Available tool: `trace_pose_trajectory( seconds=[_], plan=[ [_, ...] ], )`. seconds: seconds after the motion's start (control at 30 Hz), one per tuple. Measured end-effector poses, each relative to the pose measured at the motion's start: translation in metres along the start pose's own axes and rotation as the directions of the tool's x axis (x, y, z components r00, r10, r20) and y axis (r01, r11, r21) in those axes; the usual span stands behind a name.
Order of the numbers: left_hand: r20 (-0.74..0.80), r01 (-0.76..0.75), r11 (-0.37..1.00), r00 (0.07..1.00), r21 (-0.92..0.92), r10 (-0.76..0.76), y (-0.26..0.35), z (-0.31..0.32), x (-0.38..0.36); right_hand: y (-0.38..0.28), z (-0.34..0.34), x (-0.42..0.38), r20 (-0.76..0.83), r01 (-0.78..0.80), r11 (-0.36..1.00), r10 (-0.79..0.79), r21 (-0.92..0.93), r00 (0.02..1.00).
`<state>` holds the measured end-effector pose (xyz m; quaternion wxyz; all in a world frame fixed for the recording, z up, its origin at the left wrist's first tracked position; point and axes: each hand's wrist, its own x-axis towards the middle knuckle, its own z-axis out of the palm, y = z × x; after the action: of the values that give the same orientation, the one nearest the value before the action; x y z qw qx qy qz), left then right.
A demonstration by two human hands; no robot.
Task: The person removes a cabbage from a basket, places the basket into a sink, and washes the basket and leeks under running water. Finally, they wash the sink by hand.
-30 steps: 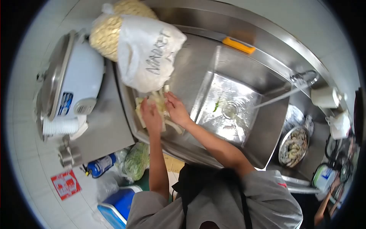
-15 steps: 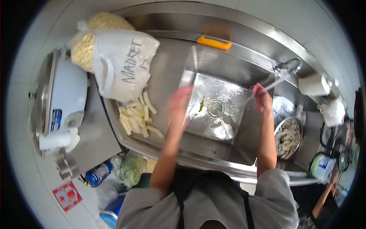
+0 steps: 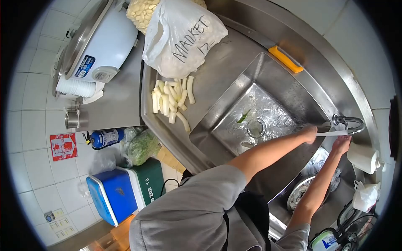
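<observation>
My left hand (image 3: 309,134) is at the running water (image 3: 331,134) above the right side of the sink, its fingers curled in; whether anything is inside them is hidden. My right hand (image 3: 341,144) reaches up beside the spout of the metal faucet (image 3: 355,124), with its fingers stretched and nothing visible in them. Water covers the floor of the steel sink (image 3: 234,100), where a green scrap (image 3: 243,116) lies near the drain (image 3: 256,127). Partly behind my right arm, a bowl of shrimp (image 3: 297,193) stands in the right-hand basin.
Peeled white vegetable sticks (image 3: 169,98) lie on the drainboard below a bulging plastic bag (image 3: 188,39) with writing. A yellow-orange item (image 3: 286,59) sits on the sink's back ledge. At right are a white dispenser (image 3: 363,158) and a white bag (image 3: 365,195).
My view has turned and my body leans right. My left hand has crossed the sink to the water. My right hand has gone from the stream up beside the spout.
</observation>
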<state>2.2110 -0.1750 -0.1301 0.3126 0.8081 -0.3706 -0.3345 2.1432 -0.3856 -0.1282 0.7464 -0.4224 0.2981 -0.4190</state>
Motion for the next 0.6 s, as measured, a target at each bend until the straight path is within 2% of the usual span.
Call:
trace_pose_trajectory(
  seconds=[0.03, 0.1, 0.17, 0.2, 0.23, 0.27, 0.3, 0.37, 0.43, 0.47, 0.5, 0.53, 0.57, 0.6],
  plan=[
    [0.008, -0.002, 1.000, 1.000, 0.000, 0.002, 0.000, -0.005, -0.005, -0.002, -0.001, 0.002, -0.008, 0.001, 1.000, -0.001, -0.002, 1.000],
    [0.115, -0.062, 0.964, 0.993, 0.259, 0.032, -0.003, -0.023, -0.022, -0.008, 0.000, 0.009, -0.390, -0.004, 0.991, -0.048, -0.132, 0.920],
    [0.130, -0.110, 0.994, 0.985, -0.016, 0.111, -0.034, -0.018, -0.020, -0.010, 0.016, 0.006, -0.517, 0.147, 0.989, -0.125, 0.003, 0.847],
    [0.051, -0.142, 0.983, 0.988, -0.114, 0.148, -0.045, -0.019, -0.024, -0.002, 0.009, 0.007, -0.457, 0.238, 0.943, -0.323, -0.235, 0.829],
    [-0.030, -0.178, 0.961, 0.984, -0.211, 0.176, -0.055, -0.019, -0.029, -0.022, 0.058, -0.022, -0.586, 0.170, 0.952, -0.291, -0.253, 0.757],
    [0.093, -0.075, 0.977, 0.991, -0.198, 0.095, -0.056, -0.029, -0.041, -0.021, 0.065, -0.027, -0.560, 0.206, 0.937, -0.335, -0.282, 0.758],
    [0.208, 0.021, 0.987, 0.978, -0.160, 0.013, -0.057, -0.042, -0.050, -0.027, 0.090, -0.043, -0.604, 0.256, 0.943, -0.333, -0.212, 0.724],
    [0.217, 0.011, 0.974, 0.975, -0.227, 0.040, -0.101, -0.010, -0.060, -0.014, 0.076, -0.048, -0.260, 0.418, 0.752, -0.598, -0.510, 0.758],
    [0.208, 0.033, 0.993, 0.978, -0.112, -0.009, -0.160, 0.035, -0.072, -0.014, 0.106, -0.094, -0.153, 0.239, 0.509, -0.612, -0.827, 0.776],
    [0.218, 0.025, 0.995, 0.976, -0.094, -0.004, -0.189, 0.050, -0.079, 0.007, 0.110, -0.117, -0.004, 0.362, 0.375, -0.700, -0.853, 0.715],
    [0.111, 0.229, 0.967, 0.970, -0.113, -0.217, -0.203, 0.053, -0.095, 0.035, 0.113, -0.137, 0.149, 0.476, 0.228, -0.763, -0.849, 0.630],
    [0.023, 0.313, 0.926, 0.949, -0.213, -0.315, -0.241, 0.072, -0.102, 0.060, 0.121, -0.159, 0.154, 0.454, 0.550, -0.505, -0.701, 0.849],
    [-0.053, 0.385, 0.867, 0.905, -0.317, -0.421, -0.281, 0.090, -0.106, 0.100, 0.116, -0.175, 0.347, 0.541, 0.384, -0.468, -0.748, 0.813],
    [-0.137, 0.445, 0.866, 0.866, -0.229, -0.482, -0.293, 0.076, -0.110, 0.141, 0.100, -0.181, 0.545, 0.612, 0.176, -0.316, -0.771, 0.777]
  ],
)
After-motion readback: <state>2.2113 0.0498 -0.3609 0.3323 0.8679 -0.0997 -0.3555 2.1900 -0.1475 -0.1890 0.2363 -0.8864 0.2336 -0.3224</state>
